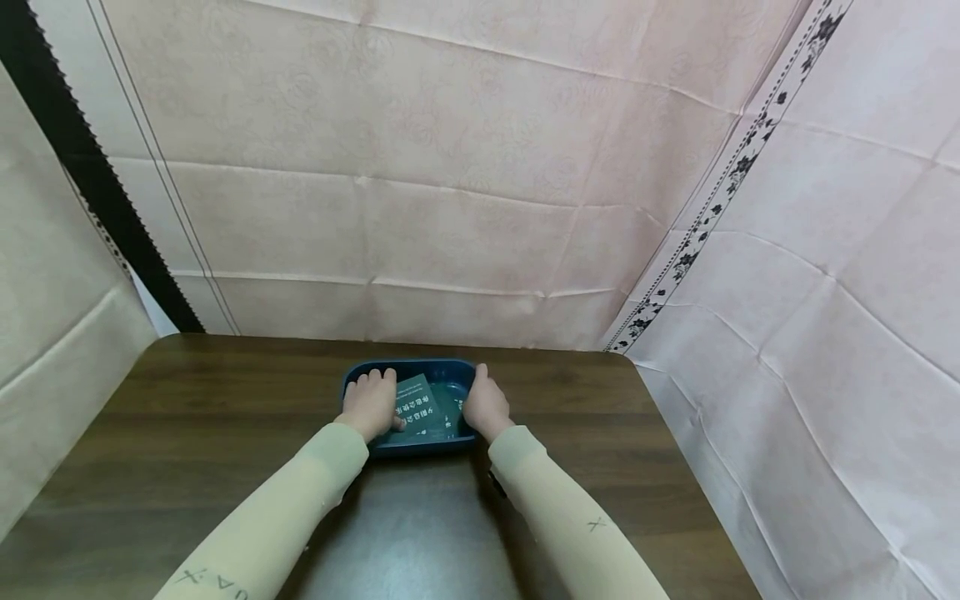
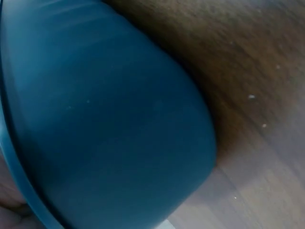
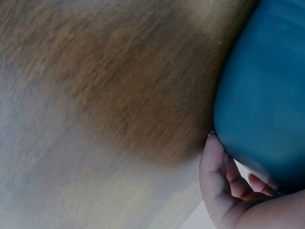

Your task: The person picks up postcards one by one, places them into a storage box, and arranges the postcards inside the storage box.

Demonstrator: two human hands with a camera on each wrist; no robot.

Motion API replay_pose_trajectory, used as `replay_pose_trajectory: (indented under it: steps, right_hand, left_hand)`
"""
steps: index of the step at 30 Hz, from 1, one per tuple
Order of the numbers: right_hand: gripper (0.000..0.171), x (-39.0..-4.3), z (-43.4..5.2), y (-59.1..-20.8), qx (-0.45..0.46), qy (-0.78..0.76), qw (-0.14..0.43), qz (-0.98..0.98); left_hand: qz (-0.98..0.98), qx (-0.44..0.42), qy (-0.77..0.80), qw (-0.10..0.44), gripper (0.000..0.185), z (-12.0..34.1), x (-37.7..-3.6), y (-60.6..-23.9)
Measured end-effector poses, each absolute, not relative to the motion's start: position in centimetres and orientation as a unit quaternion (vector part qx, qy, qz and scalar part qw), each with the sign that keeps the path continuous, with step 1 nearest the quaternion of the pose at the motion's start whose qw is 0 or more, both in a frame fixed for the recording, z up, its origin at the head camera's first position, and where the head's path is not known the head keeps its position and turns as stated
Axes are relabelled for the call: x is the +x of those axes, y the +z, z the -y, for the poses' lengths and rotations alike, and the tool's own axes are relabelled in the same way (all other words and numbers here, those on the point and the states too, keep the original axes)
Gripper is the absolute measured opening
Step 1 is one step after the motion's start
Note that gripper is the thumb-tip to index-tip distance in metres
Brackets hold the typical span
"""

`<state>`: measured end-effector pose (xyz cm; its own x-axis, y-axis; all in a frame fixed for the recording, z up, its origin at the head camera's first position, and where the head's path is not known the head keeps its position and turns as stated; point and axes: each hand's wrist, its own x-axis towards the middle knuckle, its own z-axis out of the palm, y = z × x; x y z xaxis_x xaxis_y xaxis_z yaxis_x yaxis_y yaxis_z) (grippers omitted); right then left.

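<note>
A dark blue rectangular tray [image 1: 423, 447] stands on the table near its far edge. Inside it lie dark green cards [image 1: 417, 402] with white printed characters, overlapping one another. Over the tray's left part is my left hand [image 1: 367, 404], its thumb beside the cards; whether it pinches one is hidden. In the left wrist view the tray's outer wall [image 2: 119, 119] fills most of the picture, with a little of the hand beyond the rim. My right hand [image 1: 487, 404] holds the tray's right side. Its curled fingers touch the outer wall in the right wrist view.
The brown wood-grain table [image 1: 187, 467] extends to both sides and in front of the tray. Creased pale cloth [image 1: 465, 183] hangs behind the table, with more cloth [image 1: 847, 333] at the right side. A black strip [image 1: 97, 175] runs down the left.
</note>
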<state>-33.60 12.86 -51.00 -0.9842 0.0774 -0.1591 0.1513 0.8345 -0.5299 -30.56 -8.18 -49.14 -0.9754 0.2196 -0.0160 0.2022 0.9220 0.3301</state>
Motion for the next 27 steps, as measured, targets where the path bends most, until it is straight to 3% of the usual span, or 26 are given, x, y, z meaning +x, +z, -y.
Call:
replay_pose_trajectory:
  steps: [13,27]
  right_hand:
    - [0.07,-34.03,-12.59,-51.29,0.068,-0.281,0.065,-0.955]
    - [0.071,-33.74,-12.67,-51.18,0.066,-0.287,0.063,-0.954]
  left_hand:
    - [-0.983,0.089,0.161,0.022,0.088,8.38,-30.28,-49.52]
    - [-0.982,0.104,0.143,0.07,0.079,8.12,-30.57,-50.07]
